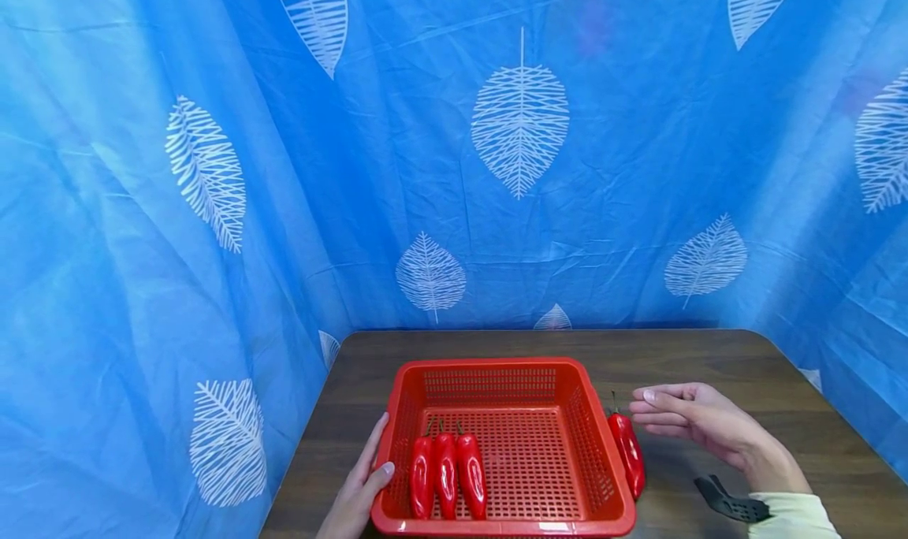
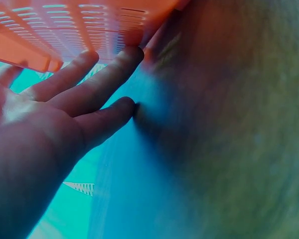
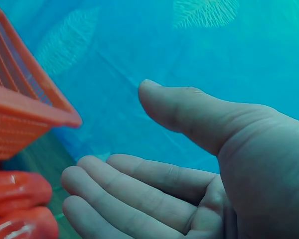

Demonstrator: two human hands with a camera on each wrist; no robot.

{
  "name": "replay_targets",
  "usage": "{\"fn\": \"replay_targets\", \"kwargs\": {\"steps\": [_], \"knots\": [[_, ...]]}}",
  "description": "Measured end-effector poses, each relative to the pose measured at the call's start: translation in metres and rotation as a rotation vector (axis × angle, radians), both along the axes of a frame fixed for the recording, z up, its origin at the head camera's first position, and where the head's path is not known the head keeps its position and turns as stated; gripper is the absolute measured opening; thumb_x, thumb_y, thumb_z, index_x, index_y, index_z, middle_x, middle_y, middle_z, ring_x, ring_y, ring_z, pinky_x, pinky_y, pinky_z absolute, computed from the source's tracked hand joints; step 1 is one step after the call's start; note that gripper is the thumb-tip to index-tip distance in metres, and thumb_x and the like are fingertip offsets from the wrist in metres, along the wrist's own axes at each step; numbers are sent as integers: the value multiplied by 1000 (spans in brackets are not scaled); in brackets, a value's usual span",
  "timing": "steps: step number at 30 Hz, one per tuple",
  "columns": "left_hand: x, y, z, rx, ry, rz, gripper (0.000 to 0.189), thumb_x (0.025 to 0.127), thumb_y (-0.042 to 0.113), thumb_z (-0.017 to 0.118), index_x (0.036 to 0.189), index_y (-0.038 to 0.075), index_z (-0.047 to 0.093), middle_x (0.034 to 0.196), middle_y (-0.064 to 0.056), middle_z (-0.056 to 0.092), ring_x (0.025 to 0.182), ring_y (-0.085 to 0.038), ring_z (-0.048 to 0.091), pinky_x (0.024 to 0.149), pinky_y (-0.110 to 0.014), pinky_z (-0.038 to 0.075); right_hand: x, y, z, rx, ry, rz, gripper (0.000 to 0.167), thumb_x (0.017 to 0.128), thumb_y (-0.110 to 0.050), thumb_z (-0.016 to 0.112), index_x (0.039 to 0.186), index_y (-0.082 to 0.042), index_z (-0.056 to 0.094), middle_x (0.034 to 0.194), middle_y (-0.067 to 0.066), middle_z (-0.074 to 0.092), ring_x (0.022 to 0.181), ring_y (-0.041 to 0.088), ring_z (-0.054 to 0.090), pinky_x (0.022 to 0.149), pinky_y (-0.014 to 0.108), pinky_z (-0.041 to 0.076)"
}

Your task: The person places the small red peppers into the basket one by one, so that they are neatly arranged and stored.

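Note:
A red plastic basket [image 1: 596, 421] stands at the table's front. Three red peppers [image 1: 445, 472] lie side by side in its left part, stems pointing away. My left hand [image 1: 358, 488] holds the basket's left side, thumb over the rim; its other fingers [image 2: 97, 89] spread along the outside wall. Another red pepper [image 1: 628, 452] lies outside, against the right wall. The right wrist view shows two rounded red ends [image 3: 20, 191] there; whether they belong to two peppers I cannot tell. Beside them my right hand [image 1: 709, 425] hovers with fingers extended and thumb apart, holding nothing.
The dark wood table [image 1: 709, 358] has rounded far corners. Blue curtains [image 1: 603, 169] with white leaf prints hang behind it and along both sides. A black strap [image 1: 731, 503] shows by the right sleeve [image 1: 790, 515].

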State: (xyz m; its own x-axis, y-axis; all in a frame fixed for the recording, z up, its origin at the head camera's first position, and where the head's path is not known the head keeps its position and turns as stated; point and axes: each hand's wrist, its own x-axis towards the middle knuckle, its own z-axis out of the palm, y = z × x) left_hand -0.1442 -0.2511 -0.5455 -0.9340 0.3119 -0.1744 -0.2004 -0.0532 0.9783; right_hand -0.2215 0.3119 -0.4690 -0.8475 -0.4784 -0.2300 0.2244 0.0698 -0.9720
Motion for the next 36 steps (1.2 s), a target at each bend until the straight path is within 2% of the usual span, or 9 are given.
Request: {"fn": "replay_targets", "kwargs": {"steps": [5,7,15,20,23,32,36], "knots": [[0,0,1,-3,4,4,83,115,31,54,178,32,-1,181,-29,8,151,-49,51,103,-59,61,2,10,-4,7,-23,-12,38,117,-18,51,144,7,65,130,9,80,118,20,79,105,40,63],[0,1,1,-8,6,8,83,115,31,54,178,32,-1,181,-29,8,151,-49,51,103,-59,61,3,13,-6,21,-25,-21,39,117,-17,52,144,9,64,130,12,80,118,21,79,105,42,63],[0,1,1,-17,5,13,84,115,31,55,178,32,0,181,-30,10,149,-49,53,101,-59,62,6,20,-16,175,-76,-107,59,114,-26,61,147,22,52,130,22,78,118,29,79,102,45,65],[1,1,1,-15,9,8,84,114,31,54,178,32,0,181,-30,10,149,-47,54,101,-59,62,6,21,-24,206,-69,-120,66,113,-27,62,146,28,46,129,26,77,117,31,79,101,44,65],[0,1,1,-11,18,2,84,114,31,54,178,32,-1,181,-30,9,149,-46,54,102,-59,62,4,20,-29,239,-61,-124,65,112,-27,64,144,28,48,128,27,77,116,32,79,99,44,66],[0,1,1,-4,17,3,84,115,32,54,178,33,0,181,-30,9,148,-46,55,101,-59,62,-1,3,-35,435,-76,-200,63,108,-34,71,137,21,61,122,27,79,111,38,80,93,47,68],[0,1,0,-4,17,5,84,114,32,55,178,33,0,181,-30,9,149,-47,54,102,-59,62,-3,-2,-40,474,-82,-215,60,107,-34,73,133,20,65,117,25,80,107,37,81,91,47,69]]}}
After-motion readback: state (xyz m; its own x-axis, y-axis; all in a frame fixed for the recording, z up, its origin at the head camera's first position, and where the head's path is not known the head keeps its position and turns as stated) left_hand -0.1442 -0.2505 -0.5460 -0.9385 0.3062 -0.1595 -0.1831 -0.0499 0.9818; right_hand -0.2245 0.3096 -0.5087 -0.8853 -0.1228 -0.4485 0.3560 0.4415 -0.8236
